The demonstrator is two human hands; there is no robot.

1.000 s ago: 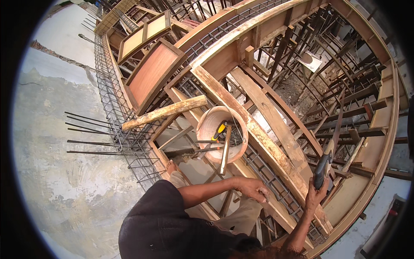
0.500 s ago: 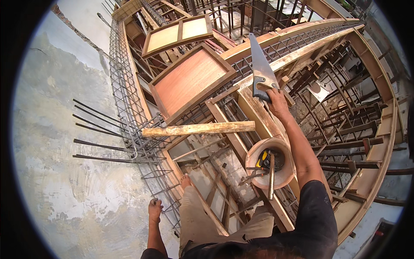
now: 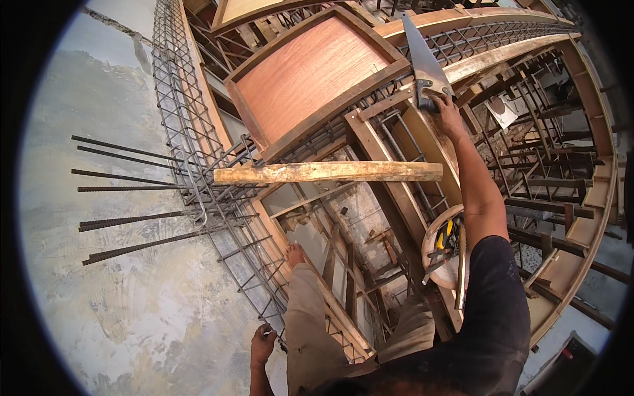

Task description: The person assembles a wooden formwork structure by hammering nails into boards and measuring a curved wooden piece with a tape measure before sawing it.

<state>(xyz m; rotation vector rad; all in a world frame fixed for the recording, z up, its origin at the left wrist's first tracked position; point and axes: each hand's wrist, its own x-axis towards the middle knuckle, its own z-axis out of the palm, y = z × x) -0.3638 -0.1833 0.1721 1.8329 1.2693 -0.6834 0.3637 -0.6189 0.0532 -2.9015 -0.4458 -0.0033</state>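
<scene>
My right hand (image 3: 449, 117) is closed on the dark handle of a hand saw (image 3: 424, 56). Its wide grey blade points up and away, over the formwork beams on the far right. Low in the view, my left hand (image 3: 263, 344) hangs beside the rebar cage with its fingers curled; what they hold, if anything, I cannot make out. Between my hands and the framed panel lies a rough timber plank (image 3: 330, 173), spanning the opening. Under my right arm stands a round bucket (image 3: 430, 245) holding a yellow-and-black tool and other tools, partly hidden by the arm.
Tied rebar cages (image 3: 181, 86) run along the left and far sides. Several loose bar ends (image 3: 125, 221) jut over the concrete surface (image 3: 145, 317). A wood-framed plywood panel (image 3: 317, 79) lies ahead. My bare foot (image 3: 295, 255) rests on a formwork edge above an open gap with props below.
The view has shifted, so the plank and panel appear larger and the bucket sits further right. The right hand still grips the saw; the left hand stays curled.
</scene>
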